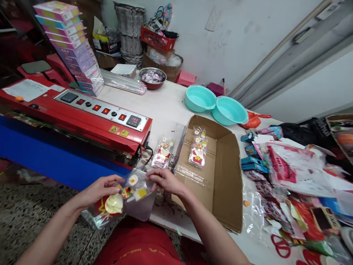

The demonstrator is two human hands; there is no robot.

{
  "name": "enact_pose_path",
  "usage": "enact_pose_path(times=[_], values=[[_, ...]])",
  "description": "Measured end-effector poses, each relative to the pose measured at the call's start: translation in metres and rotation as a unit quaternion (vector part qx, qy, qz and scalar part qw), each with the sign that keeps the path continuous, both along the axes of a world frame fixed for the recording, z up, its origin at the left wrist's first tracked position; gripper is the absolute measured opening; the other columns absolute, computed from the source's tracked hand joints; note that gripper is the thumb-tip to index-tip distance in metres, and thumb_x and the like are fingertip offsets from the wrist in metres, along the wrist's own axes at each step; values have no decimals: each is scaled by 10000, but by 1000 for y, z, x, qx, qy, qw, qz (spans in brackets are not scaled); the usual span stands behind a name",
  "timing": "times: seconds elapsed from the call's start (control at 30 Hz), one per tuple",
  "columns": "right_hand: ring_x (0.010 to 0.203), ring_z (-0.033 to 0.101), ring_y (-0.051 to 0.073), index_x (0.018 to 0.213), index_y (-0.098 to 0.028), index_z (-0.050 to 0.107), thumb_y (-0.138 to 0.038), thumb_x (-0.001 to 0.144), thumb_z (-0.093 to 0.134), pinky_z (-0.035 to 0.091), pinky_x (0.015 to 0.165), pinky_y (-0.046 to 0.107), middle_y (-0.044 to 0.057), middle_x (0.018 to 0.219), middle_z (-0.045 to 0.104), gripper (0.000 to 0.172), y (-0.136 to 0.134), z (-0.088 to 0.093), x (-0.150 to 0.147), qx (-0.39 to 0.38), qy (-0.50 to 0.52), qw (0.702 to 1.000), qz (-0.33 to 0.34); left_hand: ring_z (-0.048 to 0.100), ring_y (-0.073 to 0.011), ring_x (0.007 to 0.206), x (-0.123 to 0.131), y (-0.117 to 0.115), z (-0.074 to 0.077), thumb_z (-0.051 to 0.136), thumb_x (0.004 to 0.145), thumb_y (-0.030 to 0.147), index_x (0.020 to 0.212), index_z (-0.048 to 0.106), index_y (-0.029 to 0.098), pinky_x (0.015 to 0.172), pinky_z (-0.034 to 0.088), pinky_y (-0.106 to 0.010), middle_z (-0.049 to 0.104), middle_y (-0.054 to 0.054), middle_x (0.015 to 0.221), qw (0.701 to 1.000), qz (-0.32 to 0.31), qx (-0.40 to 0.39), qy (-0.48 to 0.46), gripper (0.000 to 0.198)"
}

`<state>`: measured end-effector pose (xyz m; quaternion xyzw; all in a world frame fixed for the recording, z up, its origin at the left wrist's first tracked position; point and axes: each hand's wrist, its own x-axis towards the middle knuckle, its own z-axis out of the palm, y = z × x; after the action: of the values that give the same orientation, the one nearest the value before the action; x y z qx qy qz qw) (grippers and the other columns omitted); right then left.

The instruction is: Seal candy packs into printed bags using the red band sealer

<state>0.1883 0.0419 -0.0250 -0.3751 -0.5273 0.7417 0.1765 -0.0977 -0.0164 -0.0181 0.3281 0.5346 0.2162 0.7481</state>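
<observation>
Between my two hands is a clear plastic bag (113, 204) with small food-shaped pieces inside: a fried egg, a yellow piece and a red fries-box shape. My left hand (100, 191) pinches the bag's left side. With thumb and fingers closed, my right hand (164, 181) grips the upper right edge of the bag. Similar filled bags lie stacked on the table (162, 152), just beyond my right hand. More filled bags (198, 149) rest inside the open cardboard box (227, 176), to the right of my right hand.
A red sealing machine (104, 123) with a blue belt (60, 151) stands on the left. Stacked pink and purple boxes (74, 51) rise behind it. Two turquoise basins (230, 110) sit beyond the cardboard box. Red scissors (281, 246) and packaging clutter the right side.
</observation>
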Motion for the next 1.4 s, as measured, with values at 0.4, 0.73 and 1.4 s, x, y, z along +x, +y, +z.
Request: enact_pose_path(times=[0.4, 0.73, 1.4], values=[[452, 493, 104, 731, -177, 536, -584, 427, 902, 333, 399, 195, -57, 572, 539, 627, -3, -58, 3, -80, -42, 991, -98, 653, -233, 940, 14, 14, -29, 742, 727, 468, 1165, 607, 207, 800, 511, -304, 701, -56, 1011, 991, -104, 18, 79, 527], [421, 467, 83, 738, -185, 504, -547, 477, 890, 343, 410, 203, -68, 558, 538, 589, 18, -36, 10, -81, -62, 986, -128, 694, -183, 784, -25, -26, -23, 882, 536, 323, 964, 682, 157, 727, 557, -264, 745, -72, 864, 961, 250, -25, 114, 501], [386, 427, 75, 758, -183, 483, -459, 487, 892, 249, 375, 184, -63, 492, 522, 563, 27, -37, 4, -77, -191, 975, -81, 646, -156, 608, -83, -91, -39, 778, 574, 292, 770, 662, 139, 585, 538, -259, 714, -61, 718, 857, 457, -22, 235, 275]])
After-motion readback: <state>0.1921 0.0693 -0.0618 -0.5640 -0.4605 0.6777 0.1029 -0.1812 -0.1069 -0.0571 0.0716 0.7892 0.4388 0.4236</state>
